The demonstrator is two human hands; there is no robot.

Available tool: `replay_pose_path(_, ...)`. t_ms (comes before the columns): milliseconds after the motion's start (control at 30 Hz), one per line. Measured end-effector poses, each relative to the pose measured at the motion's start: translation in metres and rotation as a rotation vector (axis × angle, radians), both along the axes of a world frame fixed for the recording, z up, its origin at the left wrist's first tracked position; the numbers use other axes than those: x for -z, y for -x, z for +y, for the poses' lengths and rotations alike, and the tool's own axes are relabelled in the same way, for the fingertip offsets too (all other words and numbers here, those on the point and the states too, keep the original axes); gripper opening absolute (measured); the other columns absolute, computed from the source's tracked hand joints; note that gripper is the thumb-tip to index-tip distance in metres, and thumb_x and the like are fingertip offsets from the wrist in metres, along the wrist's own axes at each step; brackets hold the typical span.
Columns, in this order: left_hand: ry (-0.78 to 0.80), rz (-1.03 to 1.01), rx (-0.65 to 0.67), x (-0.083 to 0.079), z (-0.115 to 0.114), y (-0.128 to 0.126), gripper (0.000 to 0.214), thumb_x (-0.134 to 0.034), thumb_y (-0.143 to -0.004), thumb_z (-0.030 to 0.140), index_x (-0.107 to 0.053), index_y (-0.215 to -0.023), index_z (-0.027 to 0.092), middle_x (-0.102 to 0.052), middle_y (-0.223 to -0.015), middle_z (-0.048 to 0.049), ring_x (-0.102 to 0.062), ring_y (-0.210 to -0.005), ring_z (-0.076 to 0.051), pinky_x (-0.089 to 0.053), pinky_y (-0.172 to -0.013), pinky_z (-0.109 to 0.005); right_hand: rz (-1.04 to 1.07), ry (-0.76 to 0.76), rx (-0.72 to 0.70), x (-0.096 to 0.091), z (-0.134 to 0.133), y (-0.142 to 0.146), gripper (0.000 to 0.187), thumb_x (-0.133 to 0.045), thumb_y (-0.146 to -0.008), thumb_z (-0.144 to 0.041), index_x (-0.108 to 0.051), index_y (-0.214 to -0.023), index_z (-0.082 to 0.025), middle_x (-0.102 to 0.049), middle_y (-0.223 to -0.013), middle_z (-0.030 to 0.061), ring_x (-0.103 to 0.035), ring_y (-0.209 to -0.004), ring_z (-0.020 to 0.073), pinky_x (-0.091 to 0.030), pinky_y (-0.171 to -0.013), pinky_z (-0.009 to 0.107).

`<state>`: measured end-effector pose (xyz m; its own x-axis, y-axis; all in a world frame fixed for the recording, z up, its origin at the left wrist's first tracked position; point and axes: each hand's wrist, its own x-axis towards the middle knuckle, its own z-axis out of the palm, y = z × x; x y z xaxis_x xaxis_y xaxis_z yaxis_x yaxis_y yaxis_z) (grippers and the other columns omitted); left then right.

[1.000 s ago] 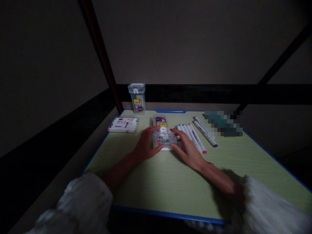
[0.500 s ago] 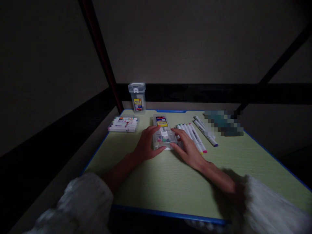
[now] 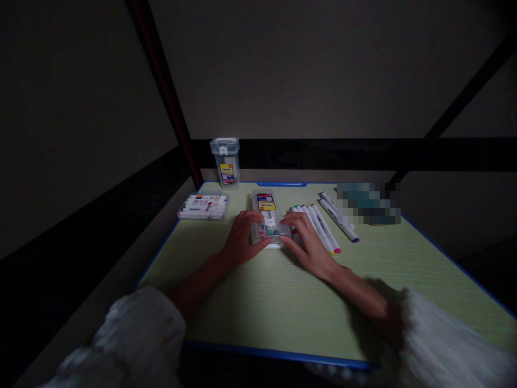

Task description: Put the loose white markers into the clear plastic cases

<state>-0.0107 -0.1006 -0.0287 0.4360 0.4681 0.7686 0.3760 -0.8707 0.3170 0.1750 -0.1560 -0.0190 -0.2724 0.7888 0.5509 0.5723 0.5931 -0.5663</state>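
One table point(image 3: 258, 307) bears three clear cases: a flat clear case point(image 3: 266, 203) in the middle, an upright case point(image 3: 225, 161) behind it to the left, and a marker pack point(image 3: 203, 207) to its left. Right of the flat clear case lie about seven loose markers: a row of five point(image 3: 323, 229) just beside it and a pair point(image 3: 345, 230) beyond. Two hands, the left hand point(image 3: 242, 240) and the right hand point(image 3: 309, 247), touch that case.

Both arms reach forward and converge toward the centre. The left hand point(image 3: 241, 238) is palm-down and turned inward, fingers point(image 3: 251, 217) extended with a slight curl and thumb pointing right. The right hand point(image 3: 310, 243) mirrors it, fingers point(image 3: 294, 218) lightly curled and angled left. The fingertips of the two hands are close but apart. Both forearms are bare.
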Motion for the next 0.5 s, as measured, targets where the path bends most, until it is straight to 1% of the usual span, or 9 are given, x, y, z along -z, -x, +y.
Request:
replay_pose_path(200, 0.015, 0.008, 0.010, -0.0007, -0.0001, -0.0001, 0.034, -0.067, -0.066, 0.028, -0.044, -0.091, 0.019, -0.053, -0.095, -0.0058, -0.049, -0.091, -0.020, -0.041, -0.079, -0.035, -0.090, -0.006, -0.014, -0.0036, 0.0008, -0.0003, 0.024, -0.041, -0.087, -0.027, -0.042, -0.110, -0.022, -0.038, -0.113, 0.0100, -0.039, -0.110, 0.0226, -0.034, -0.094, 0.042)
replay_pose_path(400, 0.017, 0.016, 0.005, -0.0027, -0.0008, -0.0003, 0.033, -0.066, -0.067, 0.029, -0.045, -0.090, 0.019, -0.053, -0.093, -0.0057, -0.049, -0.089, -0.020, -0.042, -0.078, -0.036, -0.133, -0.003, -0.028, -0.0032, 0.0014, -0.0008, 0.028, -0.039, -0.087, -0.027, -0.041, -0.115, -0.021, -0.037, -0.115, 0.0104, -0.037, -0.112, 0.0214, -0.034, -0.096, 0.039)
replay_pose_path(500, 0.026, 0.018, 0.003, -0.0031, -0.0011, -0.0004, 0.032, -0.065, -0.067, 0.029, -0.046, -0.090, 0.019, -0.053, -0.093, -0.0056, -0.049, -0.089, -0.019, -0.042, -0.078, -0.036, -0.162, -0.012, -0.023, -0.0036, 0.0007, -0.0009, 0.026, -0.039, -0.087, -0.027, -0.042, -0.113, -0.021, -0.036, -0.117, 0.0108, -0.037, -0.112, 0.0217, -0.035, -0.095, 0.040)
